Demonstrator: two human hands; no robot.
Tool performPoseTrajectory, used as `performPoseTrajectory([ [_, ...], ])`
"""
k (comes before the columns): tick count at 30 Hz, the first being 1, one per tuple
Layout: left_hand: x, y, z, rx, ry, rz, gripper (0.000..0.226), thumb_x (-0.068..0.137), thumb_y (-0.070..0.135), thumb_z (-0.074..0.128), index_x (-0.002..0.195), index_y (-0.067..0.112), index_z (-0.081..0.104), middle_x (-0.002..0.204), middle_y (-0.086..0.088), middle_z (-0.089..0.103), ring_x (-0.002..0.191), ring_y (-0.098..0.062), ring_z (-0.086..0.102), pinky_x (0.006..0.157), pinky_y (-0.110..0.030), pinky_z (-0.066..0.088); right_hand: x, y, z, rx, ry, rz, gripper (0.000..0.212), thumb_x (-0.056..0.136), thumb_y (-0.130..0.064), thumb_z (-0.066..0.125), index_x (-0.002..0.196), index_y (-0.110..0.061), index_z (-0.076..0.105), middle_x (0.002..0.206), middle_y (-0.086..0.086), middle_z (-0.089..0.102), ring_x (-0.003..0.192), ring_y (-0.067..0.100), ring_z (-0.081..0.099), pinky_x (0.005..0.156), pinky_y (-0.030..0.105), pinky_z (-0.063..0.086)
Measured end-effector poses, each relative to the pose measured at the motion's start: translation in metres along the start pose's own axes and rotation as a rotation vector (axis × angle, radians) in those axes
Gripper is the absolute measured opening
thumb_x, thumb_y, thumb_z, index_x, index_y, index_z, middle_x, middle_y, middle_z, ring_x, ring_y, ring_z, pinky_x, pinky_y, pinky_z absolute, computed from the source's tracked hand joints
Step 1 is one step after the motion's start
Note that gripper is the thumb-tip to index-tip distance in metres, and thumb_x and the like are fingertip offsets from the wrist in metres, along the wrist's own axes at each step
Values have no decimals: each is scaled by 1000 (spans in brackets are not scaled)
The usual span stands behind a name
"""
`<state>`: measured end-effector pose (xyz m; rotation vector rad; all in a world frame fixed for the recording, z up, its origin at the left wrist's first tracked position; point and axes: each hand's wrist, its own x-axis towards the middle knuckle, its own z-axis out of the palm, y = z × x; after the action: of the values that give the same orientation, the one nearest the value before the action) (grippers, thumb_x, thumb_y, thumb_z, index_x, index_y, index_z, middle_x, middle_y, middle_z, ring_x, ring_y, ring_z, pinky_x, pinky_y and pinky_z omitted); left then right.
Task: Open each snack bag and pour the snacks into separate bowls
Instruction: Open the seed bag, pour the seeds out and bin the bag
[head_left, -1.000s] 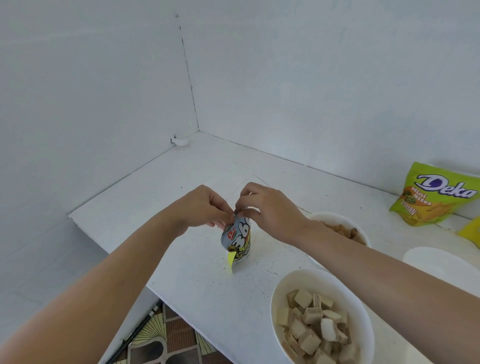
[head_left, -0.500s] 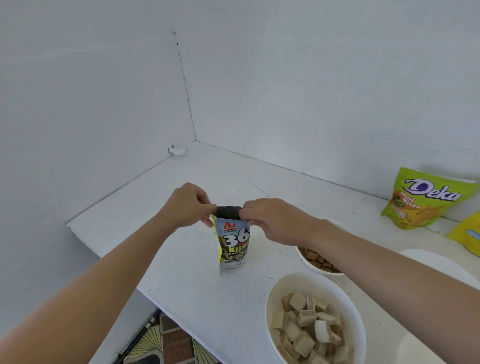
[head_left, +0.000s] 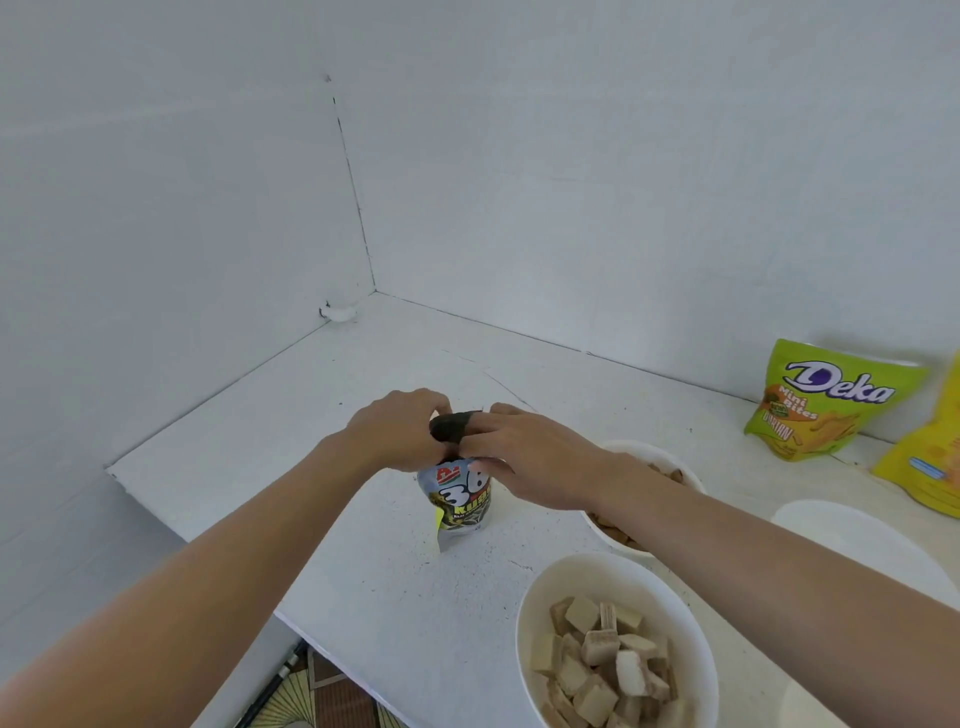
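A small grey snack bag (head_left: 460, 501) printed with "36" stands upright on the white table (head_left: 291, 431). My left hand (head_left: 395, 431) and my right hand (head_left: 524, 457) both pinch its dark top edge from opposite sides. Near the front edge, a white bowl (head_left: 524, 613) holds pale wafer cubes. A second white bowl (head_left: 685, 467) with brown snacks is partly hidden behind my right forearm. An empty white bowl (head_left: 852, 530) sits at the right. A green Deka bag (head_left: 826, 400) leans on the back wall beside a yellow bag (head_left: 930, 467).
White walls close the table at the back and on the left, meeting in a corner (head_left: 374, 291). The table's front edge runs diagonally from left down to the middle, with patterned floor (head_left: 322, 696) below it.
The bag has been turned to stand upright and its dark top edge now shows between my hands. My view has shifted a little to the left and down.
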<state>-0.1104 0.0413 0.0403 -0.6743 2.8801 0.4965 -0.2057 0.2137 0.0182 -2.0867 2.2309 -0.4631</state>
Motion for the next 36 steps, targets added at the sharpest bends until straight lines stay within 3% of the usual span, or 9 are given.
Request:
performPoseTrajectory([
  [3, 8, -11, -6, -91, -25, -51, 6, 89, 29, 67, 95, 30, 67, 79, 9, 73, 60, -7, 70, 64, -25, 48, -2, 1, -2, -45, -30, 31, 14, 101, -18, 45, 101, -20, 59, 96, -2, 64, 84, 20, 47, 74, 46, 48],
  [6, 11, -17, -16, -262, -76, -79, 5, 90, 26, 72, 88, 22, 73, 80, -2, 77, 50, -7, 65, 61, -22, 47, -5, 0, -9, 18, -41, 106, 9, 100, -21, 47, 96, -21, 54, 85, -6, 58, 80, 23, 53, 71, 46, 49],
  [12, 8, -14, -7, -454, -55, -88, 7, 91, 19, 68, 89, 16, 74, 89, -7, 78, 69, -20, 77, 60, -25, 41, -12, 10, -5, 63, -22, 161, 15, 103, -30, 46, 108, -26, 59, 97, -10, 65, 89, 18, 51, 79, 44, 47],
  [15, 4, -13, -5, -478, -102, -73, 8, 93, 18, 67, 92, 18, 75, 91, -5, 79, 71, -19, 77, 62, -27, 41, -12, 7, 1, 19, 20, 137, 12, 102, -32, 48, 104, -27, 58, 92, -12, 64, 91, 17, 46, 82, 43, 44],
  [21, -1, -11, -5, -584, -96, -64, 16, 100, 17, 56, 101, 18, 72, 95, 0, 78, 74, -17, 77, 65, -26, 49, -10, 5, 7, -139, 239, 41, 12, 93, -14, 59, 97, -24, 63, 96, -13, 68, 118, 21, 47, 91, 42, 36],
  [27, -3, -22, 1, -794, -19, -140, 13, 99, 17, 61, 104, 10, 70, 99, -10, 78, 73, -28, 78, 74, -36, 64, -6, 0, 8, -67, 134, 25, 15, 88, -3, 55, 95, -16, 58, 88, -2, 60, 89, 19, 51, 91, 43, 39],
  [32, -3, -19, 2, -841, 41, -152, 12, 94, 9, 60, 100, 10, 71, 95, -10, 77, 72, -30, 78, 66, -32, 63, 4, -10, 3, -118, 92, 55, 37, 91, -16, 53, 125, -27, 43, 100, -8, 66, 93, 15, 51, 94, 43, 35],
  [36, -6, -24, 6, -870, 64, -100, 10, 97, 14, 63, 99, 12, 72, 97, -12, 78, 71, -18, 75, 76, -33, 63, 9, -15, 8, -248, 60, -24, 52, 91, -8, 57, 132, -37, 40, 107, -13, 63, 92, 18, 53, 81, 40, 33],
])
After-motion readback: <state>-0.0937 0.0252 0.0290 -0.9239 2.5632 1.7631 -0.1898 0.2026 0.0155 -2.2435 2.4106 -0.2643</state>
